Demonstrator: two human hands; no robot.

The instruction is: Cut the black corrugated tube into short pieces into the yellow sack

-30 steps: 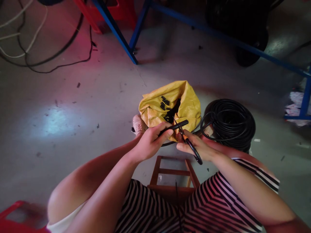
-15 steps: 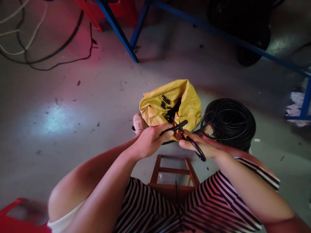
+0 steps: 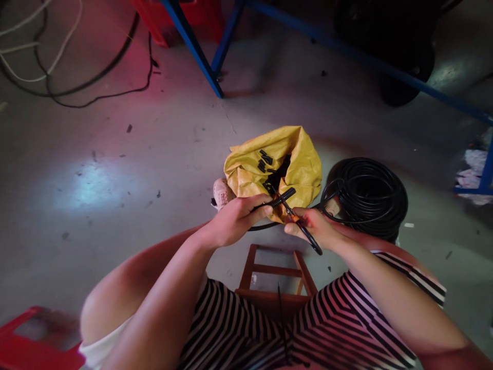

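My left hand is closed on a black ribbed tube, whose free end points up to the right. My right hand grips scissors with black handles and an orange part near the pivot. The blades cross the tube just beyond my left fingertips and look nearly closed. Below both hands sits an open yellow bag, with short black pieces on its folded side and more in its dark opening.
A coil of black cable lies right of the bag. Beneath me is a wooden stool. Blue metal legs and a red stool stand ahead. Loose cables lie at upper left, another red stool at lower left.
The scissor blades, spread apart before, have come together across the tube, and the handles have drawn closer in my right hand. The whole view has shifted slightly.
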